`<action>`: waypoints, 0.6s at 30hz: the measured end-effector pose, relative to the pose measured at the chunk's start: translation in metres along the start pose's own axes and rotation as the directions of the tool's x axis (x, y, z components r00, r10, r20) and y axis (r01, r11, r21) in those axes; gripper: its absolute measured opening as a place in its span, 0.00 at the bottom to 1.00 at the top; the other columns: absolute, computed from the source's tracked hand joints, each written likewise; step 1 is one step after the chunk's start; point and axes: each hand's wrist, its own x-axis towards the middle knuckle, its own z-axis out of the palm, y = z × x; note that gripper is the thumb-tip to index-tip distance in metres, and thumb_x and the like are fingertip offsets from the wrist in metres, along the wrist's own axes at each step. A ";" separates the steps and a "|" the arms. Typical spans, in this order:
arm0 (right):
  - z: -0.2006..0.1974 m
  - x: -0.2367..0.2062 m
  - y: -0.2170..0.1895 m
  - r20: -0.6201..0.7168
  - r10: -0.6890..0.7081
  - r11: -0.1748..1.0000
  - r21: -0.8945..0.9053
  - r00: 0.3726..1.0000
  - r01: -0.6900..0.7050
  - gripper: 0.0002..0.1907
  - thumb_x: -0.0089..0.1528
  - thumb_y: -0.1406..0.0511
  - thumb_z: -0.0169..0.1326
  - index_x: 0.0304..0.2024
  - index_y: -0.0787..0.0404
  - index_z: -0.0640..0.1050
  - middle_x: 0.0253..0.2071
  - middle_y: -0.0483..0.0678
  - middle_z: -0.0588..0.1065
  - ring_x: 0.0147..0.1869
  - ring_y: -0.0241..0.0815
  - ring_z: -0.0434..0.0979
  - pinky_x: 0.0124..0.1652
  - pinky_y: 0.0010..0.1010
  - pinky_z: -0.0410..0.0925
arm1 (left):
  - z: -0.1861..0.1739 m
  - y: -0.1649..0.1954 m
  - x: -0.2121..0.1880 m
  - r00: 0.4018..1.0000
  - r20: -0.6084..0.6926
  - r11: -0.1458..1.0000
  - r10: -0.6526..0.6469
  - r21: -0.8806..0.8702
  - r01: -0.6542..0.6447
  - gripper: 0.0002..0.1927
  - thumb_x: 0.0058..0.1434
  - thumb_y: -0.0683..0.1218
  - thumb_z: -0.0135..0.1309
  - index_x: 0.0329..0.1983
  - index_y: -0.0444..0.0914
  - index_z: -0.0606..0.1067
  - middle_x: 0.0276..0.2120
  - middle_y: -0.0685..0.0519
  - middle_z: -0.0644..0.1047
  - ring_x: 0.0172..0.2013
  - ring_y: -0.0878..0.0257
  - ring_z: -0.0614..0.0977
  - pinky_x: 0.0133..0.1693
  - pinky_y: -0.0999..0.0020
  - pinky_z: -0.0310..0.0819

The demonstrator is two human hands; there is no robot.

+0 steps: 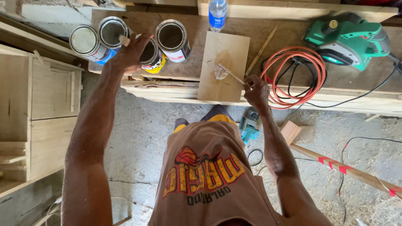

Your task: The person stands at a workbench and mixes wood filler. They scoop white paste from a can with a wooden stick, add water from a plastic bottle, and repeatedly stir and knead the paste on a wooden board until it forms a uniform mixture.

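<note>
My left hand [130, 52] reaches over a cluster of open tin cans on the workbench and rests on the yellow-labelled can [151, 58], with a small pale wood scrap [124, 40] at its fingertips. My right hand [255, 90] pinches the end of a thin wooden stick [236, 78] whose far end carries a clear, wet-looking blob [221, 71]. That blob lies on a pale plywood board [224, 67] that overhangs the bench's front edge.
Three more open cans [171, 37] [112, 30] [86, 42] stand at the bench's left. A water bottle [217, 14], a coiled orange cable [295, 75] and a green power planer [349, 39] lie to the right. A wooden cabinet [37, 109] stands at left; a small blue tool [250, 125] is on the shavings-covered floor.
</note>
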 end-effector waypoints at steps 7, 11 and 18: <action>-0.006 0.009 0.016 0.096 -0.046 0.982 0.186 0.994 0.028 0.14 0.60 0.71 0.56 0.49 0.64 0.81 0.42 0.55 0.81 0.42 0.47 0.84 0.41 0.36 0.74 | -0.014 0.040 0.029 0.999 -0.004 0.999 -0.035 0.040 0.035 0.68 0.42 0.52 0.74 0.80 0.50 0.43 0.78 0.39 0.43 0.73 0.31 0.47 0.70 0.41 0.46; -0.010 0.015 0.019 0.158 0.027 0.988 0.146 0.987 -0.050 0.14 0.61 0.70 0.54 0.49 0.63 0.82 0.42 0.55 0.82 0.40 0.47 0.83 0.40 0.36 0.74 | -0.011 0.077 0.067 0.990 -0.014 0.984 -0.140 -0.110 0.138 0.70 0.46 0.64 0.73 0.79 0.43 0.38 0.77 0.37 0.42 0.73 0.31 0.49 0.70 0.38 0.46; -0.006 0.012 0.014 0.105 0.083 0.980 0.172 0.991 -0.100 0.12 0.62 0.68 0.56 0.47 0.63 0.83 0.43 0.55 0.82 0.41 0.50 0.83 0.41 0.38 0.73 | -0.014 0.090 0.096 0.985 0.132 0.988 -0.114 -0.092 0.127 0.72 0.44 0.57 0.72 0.83 0.48 0.36 0.76 0.38 0.50 0.76 0.34 0.48 0.71 0.31 0.34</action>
